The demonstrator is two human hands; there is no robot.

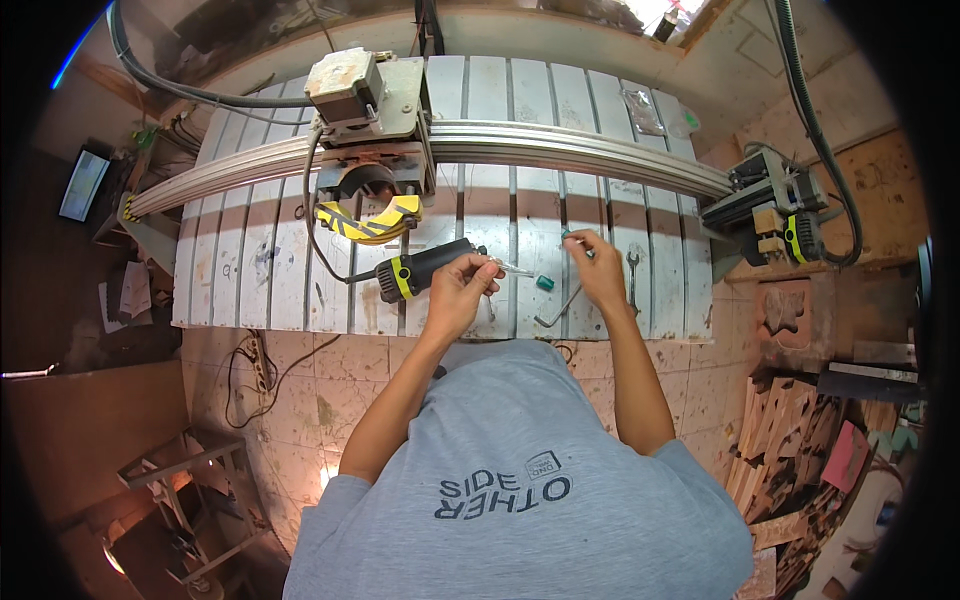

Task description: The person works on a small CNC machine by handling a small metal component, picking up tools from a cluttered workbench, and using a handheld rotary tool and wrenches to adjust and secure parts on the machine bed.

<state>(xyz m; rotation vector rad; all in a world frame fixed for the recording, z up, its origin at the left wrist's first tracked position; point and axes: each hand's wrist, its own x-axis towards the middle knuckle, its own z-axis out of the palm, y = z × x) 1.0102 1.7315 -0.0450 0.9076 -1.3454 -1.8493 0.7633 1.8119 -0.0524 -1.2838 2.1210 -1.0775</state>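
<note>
Near the front of the slotted metal table (590, 90), my left hand (465, 290) pinches a slim clear tube (515, 270) that points right. Just past the tube's end sits a short green cylinder (545, 283); whether they touch, I cannot tell. My right hand (597, 268) is closed, with a small green piece (567, 234) showing at its fingertips. A black router motor (432, 268) with a yellow-green band lies on its side by my left hand. An L-shaped hex key (560, 308) rests between my hands and a wrench (632, 280) lies right of my right hand.
A metal gantry beam (560, 150) spans the table, carrying a stepper motor (345, 88) and a yellow-and-black striped mount (370, 218). A cable runs down to the router. At right stands the gantry's end drive (765, 190); wood offcuts (780, 430) are piled on the floor.
</note>
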